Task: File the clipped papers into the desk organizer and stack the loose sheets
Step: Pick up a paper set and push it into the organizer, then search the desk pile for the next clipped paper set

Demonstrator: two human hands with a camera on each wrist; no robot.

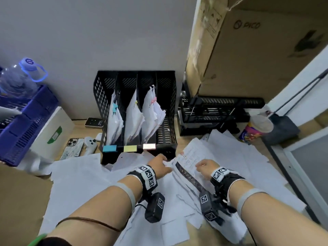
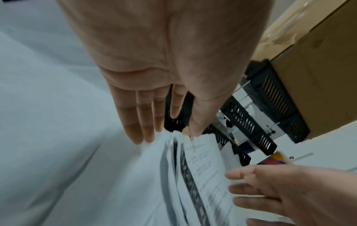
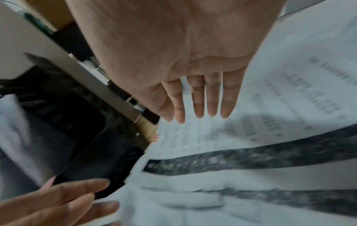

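A black desk organizer [image 1: 104, 96] stands at the back with clipped bundles in its three left slots, behind blue, yellow and pink labels. Its right slot [image 1: 166, 132] holds no papers. Loose white sheets [image 1: 79, 176] cover the desk in front. A printed bundle [image 1: 188, 162] with a paper clip [image 1: 183, 155] lies between my hands. My left hand [image 1: 163, 161] touches its left corner with straight fingers, the thumb by the paper clip [image 2: 193, 147]. My right hand [image 1: 204, 166] hovers flat over the printed page [image 3: 251, 137], fingers [image 3: 212, 110] straight.
To the left are a blue crate [image 1: 26, 121] with a water bottle [image 1: 19, 80], a white box [image 1: 51, 132], two phones [image 1: 72, 148] and a white controller [image 1: 90, 142]. A tall cardboard box [image 1: 257, 50], black trays [image 1: 221, 110] and a colourful cup [image 1: 257, 128] stand to the right.
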